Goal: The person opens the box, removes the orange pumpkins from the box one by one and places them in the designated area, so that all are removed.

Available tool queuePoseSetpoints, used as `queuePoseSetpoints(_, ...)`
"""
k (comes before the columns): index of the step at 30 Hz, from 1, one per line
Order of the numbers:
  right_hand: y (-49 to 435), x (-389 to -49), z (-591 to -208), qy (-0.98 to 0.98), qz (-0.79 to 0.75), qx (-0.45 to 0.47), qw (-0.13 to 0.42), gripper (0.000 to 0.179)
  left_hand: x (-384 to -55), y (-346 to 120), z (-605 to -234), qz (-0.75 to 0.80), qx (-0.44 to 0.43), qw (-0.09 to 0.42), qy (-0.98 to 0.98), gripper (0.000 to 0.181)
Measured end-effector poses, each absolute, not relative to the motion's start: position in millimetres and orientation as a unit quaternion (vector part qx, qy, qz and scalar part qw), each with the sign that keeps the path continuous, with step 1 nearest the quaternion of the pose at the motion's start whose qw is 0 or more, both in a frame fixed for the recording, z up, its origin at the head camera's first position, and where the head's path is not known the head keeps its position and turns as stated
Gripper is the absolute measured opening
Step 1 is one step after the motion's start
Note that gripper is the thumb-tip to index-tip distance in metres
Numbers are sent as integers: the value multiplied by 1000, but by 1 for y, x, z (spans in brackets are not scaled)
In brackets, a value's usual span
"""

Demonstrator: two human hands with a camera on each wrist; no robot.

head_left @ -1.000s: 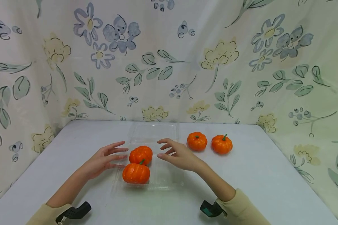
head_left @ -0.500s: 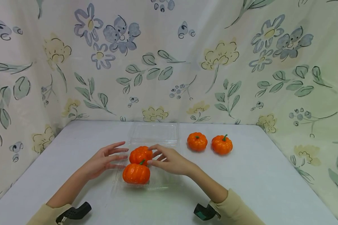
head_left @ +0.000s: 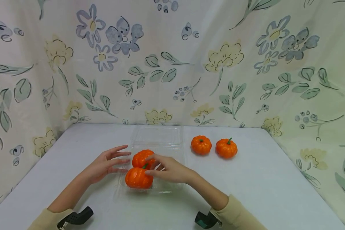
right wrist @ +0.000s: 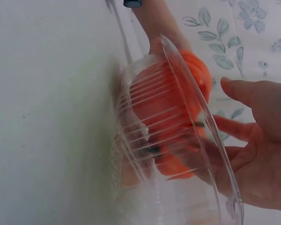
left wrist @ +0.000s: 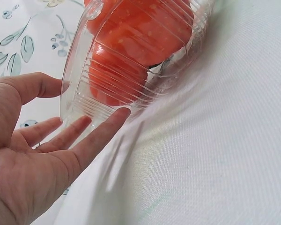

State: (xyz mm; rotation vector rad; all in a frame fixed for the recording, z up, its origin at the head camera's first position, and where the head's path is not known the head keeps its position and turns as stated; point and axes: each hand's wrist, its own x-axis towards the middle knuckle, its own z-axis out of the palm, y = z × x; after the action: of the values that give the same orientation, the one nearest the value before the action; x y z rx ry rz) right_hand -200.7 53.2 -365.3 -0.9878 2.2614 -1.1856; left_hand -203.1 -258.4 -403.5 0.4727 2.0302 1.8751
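Observation:
A clear plastic clamshell box [head_left: 176, 188] lies with its lid [head_left: 156, 134] folded back. Two orange toy pumpkins sit in its left half: the front pumpkin [head_left: 136, 179] with a green stem, and the back pumpkin [head_left: 140, 157] behind it. My left hand [head_left: 102, 165] is at the box's left side, fingers spread; in the left wrist view its fingertips [left wrist: 121, 115] are right at the ribbed wall. My right hand [head_left: 171, 170] reaches over the box from the right, fingers loosely bent, with thumb and fingertips overlapping the pumpkins. In the right wrist view, a gap shows between thumb [right wrist: 241, 91] and pumpkins.
Two more orange pumpkins, one on the left [head_left: 201, 145] and one on the right [head_left: 226, 148], rest on the white table [head_left: 261, 179] to the right of the lid. A floral curtain [head_left: 172, 64] hangs behind the table's far edge.
My right hand has moved left and toward the front, from the box's right half to over the front pumpkin. My left hand and all the pumpkins have stayed in place.

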Motion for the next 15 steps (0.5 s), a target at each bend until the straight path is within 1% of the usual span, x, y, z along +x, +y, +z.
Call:
queuePoseSetpoints(9,46,-201,-371,811,-417,-348,218,38,-202,-258,-403,658,164,168,716,63)
queuePoseSetpoints(15,44,-197,-368,813,-417,-315,257,38,-202,-256,-403,656,159,166,719,64)
